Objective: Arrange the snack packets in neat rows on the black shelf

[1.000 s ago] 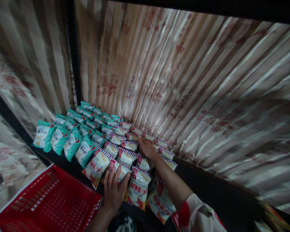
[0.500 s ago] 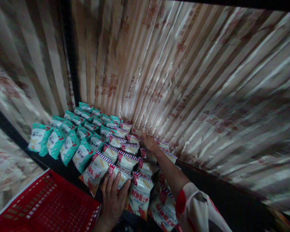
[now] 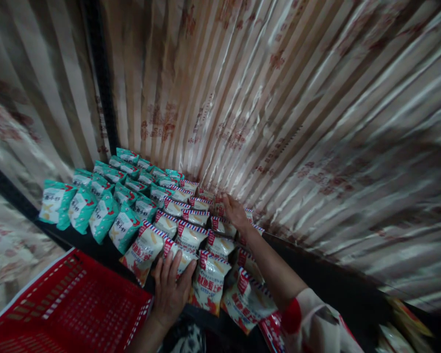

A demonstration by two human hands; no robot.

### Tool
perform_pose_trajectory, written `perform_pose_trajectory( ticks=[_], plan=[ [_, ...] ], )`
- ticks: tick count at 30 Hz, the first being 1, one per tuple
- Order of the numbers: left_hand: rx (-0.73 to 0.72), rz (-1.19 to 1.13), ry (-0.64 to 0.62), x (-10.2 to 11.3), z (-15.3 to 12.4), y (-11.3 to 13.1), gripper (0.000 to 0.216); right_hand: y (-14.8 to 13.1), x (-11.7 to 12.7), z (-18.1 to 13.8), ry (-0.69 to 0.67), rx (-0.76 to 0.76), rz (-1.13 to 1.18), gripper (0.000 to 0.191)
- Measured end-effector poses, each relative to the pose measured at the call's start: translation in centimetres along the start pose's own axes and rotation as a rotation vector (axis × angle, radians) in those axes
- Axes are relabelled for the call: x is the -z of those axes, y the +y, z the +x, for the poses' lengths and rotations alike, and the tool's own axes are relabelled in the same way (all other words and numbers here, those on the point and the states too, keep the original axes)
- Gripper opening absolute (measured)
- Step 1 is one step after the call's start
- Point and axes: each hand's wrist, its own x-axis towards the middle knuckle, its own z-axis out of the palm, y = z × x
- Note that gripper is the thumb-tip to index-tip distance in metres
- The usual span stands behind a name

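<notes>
Rows of white snack packets with red and blue striped tops [image 3: 191, 234] stand on a dark shelf [image 3: 95, 250]. My left hand [image 3: 171, 289] lies flat with fingers spread against a front packet [image 3: 180, 259] of the second row. My right hand [image 3: 235, 212] reaches deep to the back of the shelf, its fingers resting on the rear white packets [image 3: 220, 223]; I cannot see whether they grip one. Rows of teal snack packets [image 3: 106, 206] stand to the left of the white ones.
A red plastic basket [image 3: 69, 309] sits below the shelf at lower left. A striped, printed sheet [image 3: 279, 108] forms the shelf's back wall. A black upright post [image 3: 101, 83] divides it. More packets [image 3: 404, 333] show dimly at the lower right corner.
My right hand has moved farther back along the white rows towards the rear wall. My left hand has stayed on the front packet. The view has shifted slightly.
</notes>
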Motion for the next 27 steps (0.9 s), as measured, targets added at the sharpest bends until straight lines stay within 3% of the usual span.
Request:
perform_pose_trajectory(
  ticks=[6, 10, 12, 15, 18, 22, 27],
  plan=[
    [-0.013, -0.031, 0.021, 0.7, 0.5, 0.1, 0.053, -0.2, 3.7, -7.6, 0.021, 0.267, 0.061, 0.032],
    [-0.017, -0.042, 0.029, 1.1, 0.6, 0.1, 0.052, -3.1, 4.6, -14.9, -0.174, 0.387, 0.022, 0.029],
    [-0.016, -0.045, 0.017, 1.5, 0.4, 0.3, 0.054, -4.5, 4.0, -18.4, -0.231, 0.337, 0.028, 0.033],
    [-0.022, -0.076, -0.032, 2.2, -0.4, 1.0, 0.056, -5.5, 2.2, -22.3, -0.184, 0.154, 0.001, 0.039],
    [-0.075, -0.112, -0.091, 2.8, -1.4, 2.0, 0.057, -5.4, -0.3, -24.2, -0.202, 0.051, 0.006, 0.043],
    [-0.148, -0.090, -0.182, 3.0, -2.3, 2.5, 0.052, -4.7, -3.2, -24.9, -0.178, 0.044, 0.063, 0.048],
    [-0.127, -0.069, -0.231, 3.0, -1.8, 2.1, 0.052, -4.3, -3.9, -25.1, -0.087, 0.122, 0.170, 0.044]
  ],
)
